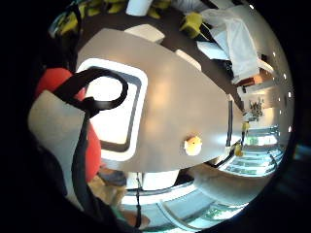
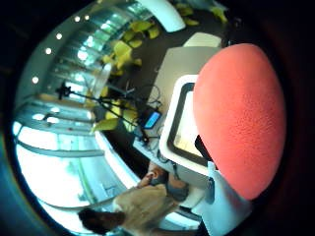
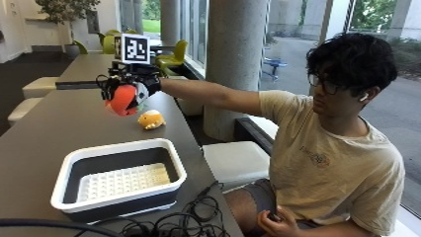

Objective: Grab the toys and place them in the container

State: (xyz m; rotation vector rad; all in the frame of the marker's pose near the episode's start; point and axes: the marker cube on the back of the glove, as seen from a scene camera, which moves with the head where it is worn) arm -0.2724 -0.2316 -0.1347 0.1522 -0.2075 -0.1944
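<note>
gloved right hand [image 3: 135, 89] grips a round red-orange soft toy [image 3: 122, 100] above the long dark grey table [image 3: 46, 128]. a small yellow plush toy [image 3: 151, 119] lies nearby, the white-rimmed dark container [image 3: 118, 178] closer, windows behind.

The person [image 3: 329, 148] wears a cream short-sleeved T-shirt, glasses, a white earbud, and a black-gloved right hand [image 3: 135, 89].

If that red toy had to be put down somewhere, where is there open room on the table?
The container has no toys inside, only its white grid floor. Bare tabletop stretches between the container and the yellow toy, and beyond toward the far end. The near edge is crowded with black cables. The gloved right hand holds the red toy above the table.
</note>
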